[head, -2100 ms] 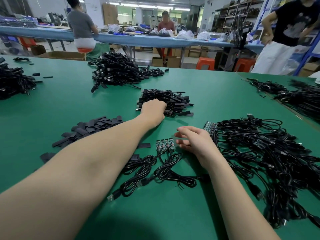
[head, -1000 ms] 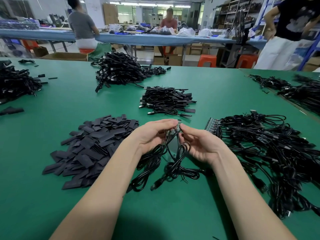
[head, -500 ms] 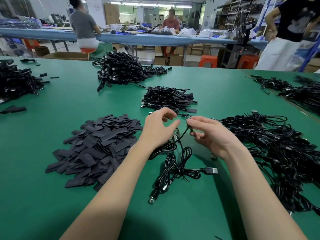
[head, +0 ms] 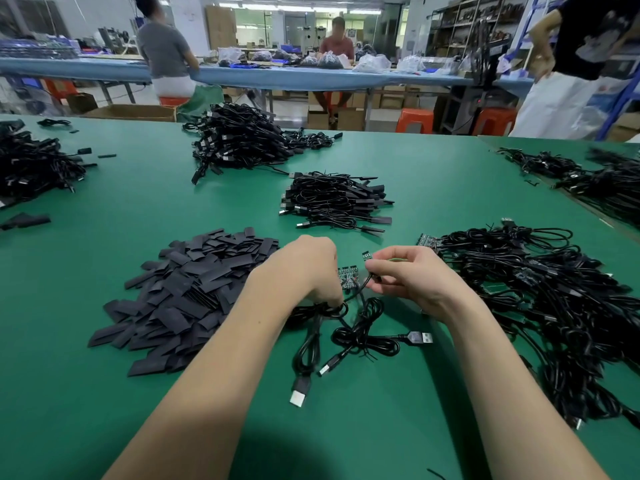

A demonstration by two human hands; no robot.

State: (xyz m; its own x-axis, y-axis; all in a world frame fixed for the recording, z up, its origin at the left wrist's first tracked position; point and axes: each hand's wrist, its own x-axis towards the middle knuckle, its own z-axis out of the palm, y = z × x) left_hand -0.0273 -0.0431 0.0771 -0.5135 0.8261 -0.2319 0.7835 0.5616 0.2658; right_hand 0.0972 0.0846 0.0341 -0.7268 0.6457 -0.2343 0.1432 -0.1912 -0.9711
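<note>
For a clean split, the left hand (head: 308, 268) should hold the board strip (head: 347, 276) steady while the right hand (head: 412, 275) draws its small board (head: 367, 255) straight away, keeping the cables (head: 363, 337) slack. Both hands hover above the desk's (head: 104, 393) middle, nearer its front edge, forearms converging: the left curls round the strip, the right pinches the single board just beside it.

The left hand (head: 304, 268) and right hand (head: 412, 275) are bare. The left forearm (head: 207, 375) and right forearm (head: 502, 375) are uncovered to the frame edge.
</note>
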